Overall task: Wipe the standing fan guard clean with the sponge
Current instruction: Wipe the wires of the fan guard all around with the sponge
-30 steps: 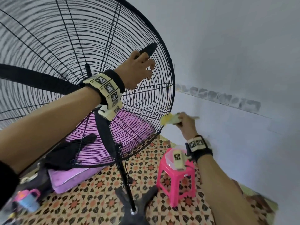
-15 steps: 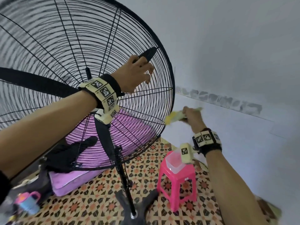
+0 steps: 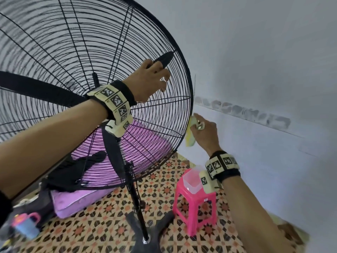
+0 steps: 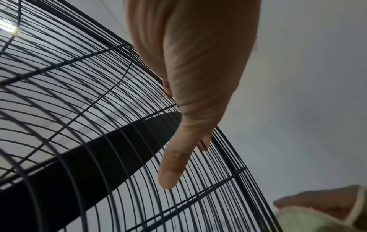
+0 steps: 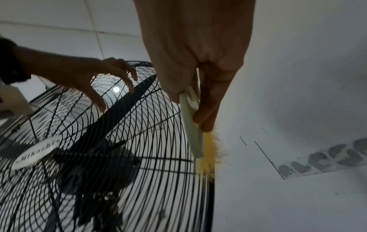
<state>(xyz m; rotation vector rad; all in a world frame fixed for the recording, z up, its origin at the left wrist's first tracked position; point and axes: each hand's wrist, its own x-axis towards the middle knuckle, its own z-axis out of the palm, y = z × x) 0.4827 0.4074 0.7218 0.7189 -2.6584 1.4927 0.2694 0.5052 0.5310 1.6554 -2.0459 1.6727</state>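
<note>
The black wire fan guard [image 3: 73, 52] fills the left of the head view, with a black blade behind the wires. My left hand [image 3: 158, 77] hooks its curled fingers into the wires at the guard's upper right; in the left wrist view the thumb [image 4: 172, 164] lies along the wires. My right hand [image 3: 202, 130] pinches a pale green and yellow sponge [image 3: 190, 136] and holds it against the guard's right rim. In the right wrist view the sponge [image 5: 191, 128] points down along the rim, yellow side outward.
A grey wall [image 3: 255, 70] stands close behind the guard's right rim. Below my right wrist is a pink stool [image 3: 193, 207] bearing a clear tub [image 3: 191, 181]. The fan's pole [image 3: 135, 198] and base [image 3: 145, 240] stand on patterned tiles, beside a purple cushion [image 3: 78, 199].
My right hand has risen and carried the sponge left onto the guard's right rim, turning it upright. The left hand has kept its hold on the wires.
</note>
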